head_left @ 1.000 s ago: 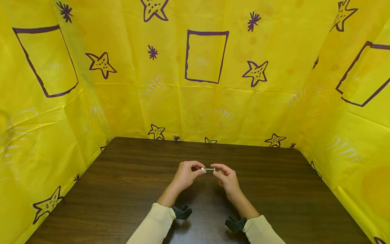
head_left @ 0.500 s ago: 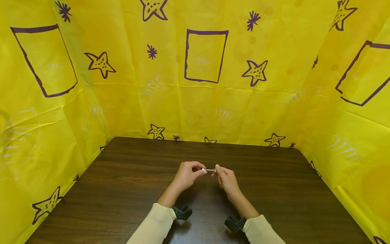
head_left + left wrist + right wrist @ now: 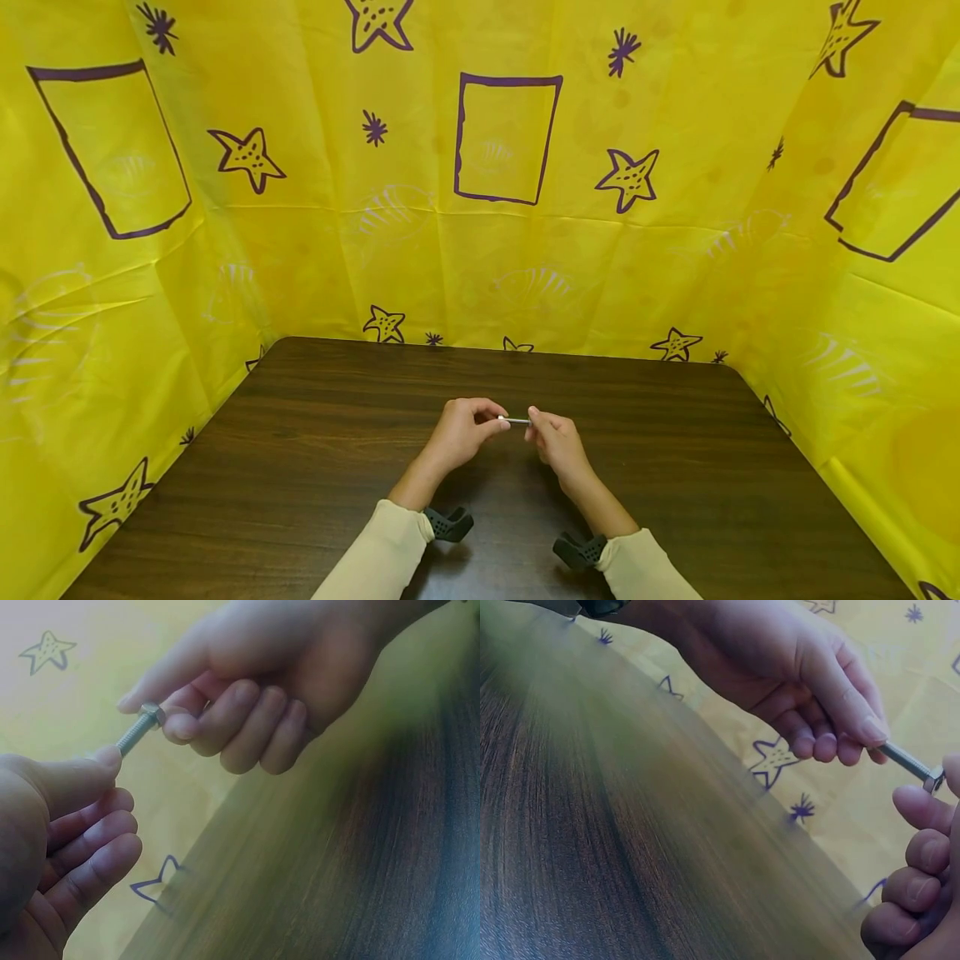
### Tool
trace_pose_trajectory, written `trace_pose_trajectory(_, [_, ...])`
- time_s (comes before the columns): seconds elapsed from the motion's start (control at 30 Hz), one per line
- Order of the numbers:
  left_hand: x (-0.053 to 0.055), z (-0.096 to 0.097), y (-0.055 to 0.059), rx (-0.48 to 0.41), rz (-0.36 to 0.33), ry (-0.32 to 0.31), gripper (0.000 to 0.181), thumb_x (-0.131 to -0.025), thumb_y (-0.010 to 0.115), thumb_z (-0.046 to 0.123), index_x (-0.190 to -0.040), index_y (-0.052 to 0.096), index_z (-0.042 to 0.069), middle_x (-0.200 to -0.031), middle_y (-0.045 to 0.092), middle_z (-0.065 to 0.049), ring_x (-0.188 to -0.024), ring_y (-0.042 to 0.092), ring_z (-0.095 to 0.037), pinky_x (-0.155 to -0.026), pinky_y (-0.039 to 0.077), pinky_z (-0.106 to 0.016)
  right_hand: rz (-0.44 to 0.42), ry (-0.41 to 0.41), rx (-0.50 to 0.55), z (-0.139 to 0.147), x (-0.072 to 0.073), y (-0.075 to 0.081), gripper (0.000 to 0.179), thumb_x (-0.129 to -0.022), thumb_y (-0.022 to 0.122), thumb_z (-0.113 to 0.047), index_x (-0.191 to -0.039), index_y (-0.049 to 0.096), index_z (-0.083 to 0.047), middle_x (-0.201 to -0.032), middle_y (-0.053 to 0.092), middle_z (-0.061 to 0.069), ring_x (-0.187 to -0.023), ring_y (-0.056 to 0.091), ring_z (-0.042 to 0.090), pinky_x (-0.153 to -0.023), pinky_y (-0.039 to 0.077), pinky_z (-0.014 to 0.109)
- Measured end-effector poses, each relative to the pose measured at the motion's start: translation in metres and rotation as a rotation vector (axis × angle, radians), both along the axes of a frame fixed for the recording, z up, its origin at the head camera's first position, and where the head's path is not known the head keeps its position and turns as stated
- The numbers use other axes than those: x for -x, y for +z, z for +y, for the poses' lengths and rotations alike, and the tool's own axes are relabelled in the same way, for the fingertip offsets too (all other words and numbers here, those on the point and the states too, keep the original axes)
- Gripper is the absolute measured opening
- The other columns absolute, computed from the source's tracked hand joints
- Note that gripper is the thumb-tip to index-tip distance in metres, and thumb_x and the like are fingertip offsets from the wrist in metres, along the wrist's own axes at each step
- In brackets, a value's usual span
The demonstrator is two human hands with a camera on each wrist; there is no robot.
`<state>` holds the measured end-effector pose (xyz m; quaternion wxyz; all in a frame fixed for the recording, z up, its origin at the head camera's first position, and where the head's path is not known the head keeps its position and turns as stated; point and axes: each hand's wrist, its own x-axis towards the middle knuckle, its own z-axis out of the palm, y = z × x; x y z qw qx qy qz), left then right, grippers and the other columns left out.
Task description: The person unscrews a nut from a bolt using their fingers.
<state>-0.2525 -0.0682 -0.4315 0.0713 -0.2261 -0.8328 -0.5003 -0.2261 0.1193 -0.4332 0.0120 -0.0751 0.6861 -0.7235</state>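
A slim metal bolt (image 3: 516,420) is held roughly level above the table between both hands. My left hand (image 3: 459,433) pinches its left end between thumb and fingertips, covering most of that end. Threads show along the bolt (image 3: 135,735) in the left wrist view. A hex nut (image 3: 152,714) sits at the bolt's right end, with the thumb and index finger of my right hand (image 3: 558,442) on either side of it. In the right wrist view the same nut (image 3: 934,780) lies between those two fingers, while the other fingers of that hand are curled.
Below the hands is a dark wood-grain table (image 3: 337,517). Yellow cloth (image 3: 465,267) printed with purple stars hangs behind it and along both sides. Each wrist wears a dark strapped mount, the left mount (image 3: 450,523) and the right mount (image 3: 579,550).
My right thumb and index finger have shifted around the nut, the index finger going from stretched over it to closed near it. My left hand stays almost still, still pinching the bolt.
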Motion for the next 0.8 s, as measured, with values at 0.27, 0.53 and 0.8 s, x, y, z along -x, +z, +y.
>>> trace_pose_trajectory(0.27, [0.0,-0.002,0.0,0.005,0.001,0.003,0.007,-0.087,0.075,0.015,-0.093,0.074,0.012,-0.071,0.064,0.008,-0.061,0.058,-0.009,-0.055,0.048,-0.026,0.021,-0.006,0.059,0.003,0.014,-0.021,0.036,-0.099,0.058,-0.016,-0.079,0.057,0.013,-0.049,0.032,-0.004,-0.04,0.023,0.005,-0.041,0.019,0.02])
trace_pose_trajectory(0.53, [0.002,-0.004,0.0,-0.012,0.004,0.011,0.006,-0.086,0.075,0.015,-0.091,0.074,0.012,-0.071,0.065,0.006,-0.06,0.058,-0.01,-0.054,0.049,-0.027,0.104,0.0,0.111,0.004,0.016,-0.027,0.017,-0.094,0.065,-0.014,-0.084,0.064,0.001,-0.051,0.033,-0.004,-0.042,0.025,0.006,-0.041,0.02,0.021])
trace_pose_trajectory(0.8, [0.002,-0.005,0.001,-0.023,0.001,0.008,0.006,-0.086,0.075,0.014,-0.092,0.074,0.011,-0.073,0.066,0.004,-0.061,0.062,-0.015,-0.054,0.05,-0.027,0.144,0.009,0.125,0.004,0.017,-0.028,0.025,-0.093,0.065,-0.008,-0.103,0.06,0.015,-0.054,0.037,-0.006,-0.043,0.026,0.004,-0.042,0.021,0.02])
